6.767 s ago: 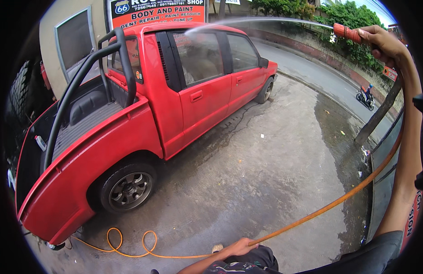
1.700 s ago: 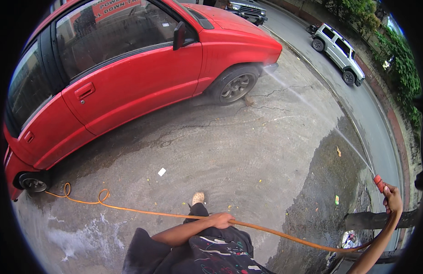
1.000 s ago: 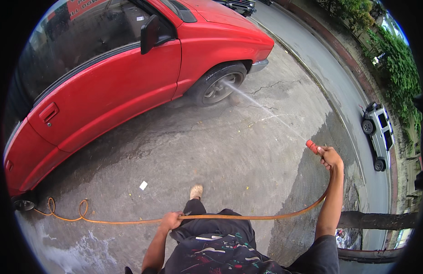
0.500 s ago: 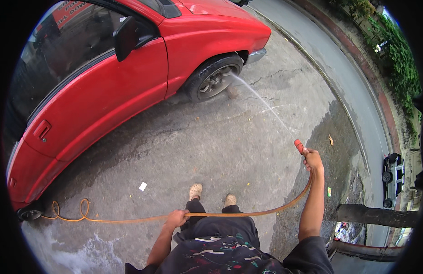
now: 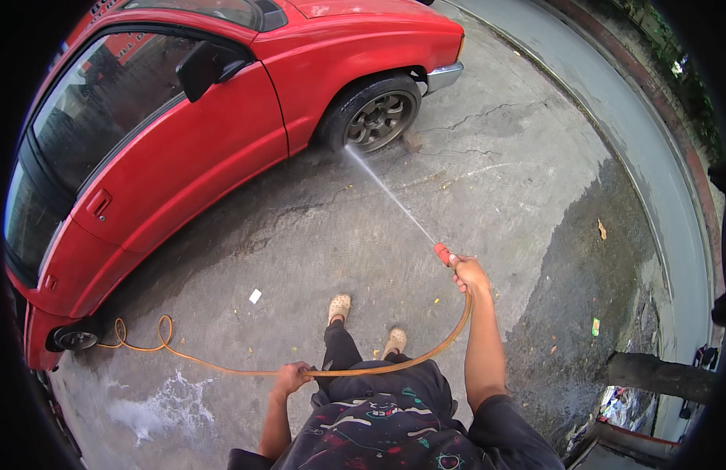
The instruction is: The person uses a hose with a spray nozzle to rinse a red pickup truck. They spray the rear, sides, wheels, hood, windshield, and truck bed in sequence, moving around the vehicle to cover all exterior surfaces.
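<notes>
My right hand (image 5: 469, 274) is closed round the end of an orange-brown garden hose, just behind its red spray nozzle (image 5: 443, 253). From the nozzle a thin white water jet (image 5: 390, 193) strikes the lower rear edge of the front tyre (image 5: 376, 112) on a red vehicle (image 5: 206, 141). Lower down and to the left, my left hand (image 5: 292, 378) grips the middle of the hose (image 5: 410, 363). The hose sags in a curve between both hands, then runs left along the ground in loose loops toward the rear wheel (image 5: 75, 338).
White foam (image 5: 165, 407) lies on the concrete at lower left. A small white scrap (image 5: 255, 296) is nearer the middle. Wet, darker ground (image 5: 570, 290) spreads on the right, beside a tree trunk (image 5: 660, 377). Beyond the kerb runs a road (image 5: 613, 102).
My right hand and the nozzle have swung left. The jet has shifted from the front wheel's rim to the tyre's lower rear edge. My left hand still grips the hose.
</notes>
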A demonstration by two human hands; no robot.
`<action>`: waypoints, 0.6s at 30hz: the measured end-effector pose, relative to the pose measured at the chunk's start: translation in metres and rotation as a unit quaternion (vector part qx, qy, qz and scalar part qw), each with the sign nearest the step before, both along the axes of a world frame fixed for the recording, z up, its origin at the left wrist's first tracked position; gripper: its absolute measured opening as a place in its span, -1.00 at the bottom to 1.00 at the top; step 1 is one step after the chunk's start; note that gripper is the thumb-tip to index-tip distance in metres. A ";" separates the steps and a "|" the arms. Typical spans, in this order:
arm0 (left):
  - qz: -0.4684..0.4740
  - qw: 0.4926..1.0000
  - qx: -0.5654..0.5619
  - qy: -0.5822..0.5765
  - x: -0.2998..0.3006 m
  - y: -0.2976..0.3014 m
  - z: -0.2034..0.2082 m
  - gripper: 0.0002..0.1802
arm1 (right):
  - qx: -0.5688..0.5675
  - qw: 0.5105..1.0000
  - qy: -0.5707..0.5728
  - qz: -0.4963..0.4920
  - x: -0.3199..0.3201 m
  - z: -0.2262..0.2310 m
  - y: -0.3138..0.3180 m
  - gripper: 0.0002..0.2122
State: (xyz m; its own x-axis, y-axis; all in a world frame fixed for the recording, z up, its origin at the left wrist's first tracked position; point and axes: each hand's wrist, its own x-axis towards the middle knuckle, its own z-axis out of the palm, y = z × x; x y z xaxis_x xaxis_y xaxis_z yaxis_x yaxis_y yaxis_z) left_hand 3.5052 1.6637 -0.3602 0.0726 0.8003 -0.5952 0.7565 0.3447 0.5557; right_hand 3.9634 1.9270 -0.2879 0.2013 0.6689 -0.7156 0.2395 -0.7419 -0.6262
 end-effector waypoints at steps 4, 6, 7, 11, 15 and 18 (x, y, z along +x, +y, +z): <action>0.023 0.999 0.022 0.022 0.021 -0.034 0.013 -0.70 | -0.012 0.999 0.038 -0.001 0.015 -0.014 -0.010 -0.67; 0.019 0.999 0.045 0.019 0.038 -0.039 0.016 -0.71 | -0.013 0.999 0.025 -0.025 0.032 -0.019 -0.015 -0.67; 0.017 0.998 0.048 0.022 0.045 -0.039 0.018 -0.71 | -0.017 0.999 0.014 -0.037 0.043 -0.020 -0.018 -0.68; -0.029 0.997 0.076 0.012 0.075 -0.033 0.023 -0.73 | -0.018 0.998 -0.005 -0.061 0.084 -0.020 -0.031 -0.69; -0.046 0.996 0.075 -0.001 0.094 -0.029 0.026 -0.71 | 0.014 0.996 -0.008 -0.090 0.113 -0.011 -0.039 -0.68; -0.048 0.997 0.066 -0.010 0.102 -0.029 0.026 -0.71 | 0.024 0.993 -0.003 -0.112 0.124 0.002 -0.047 -0.67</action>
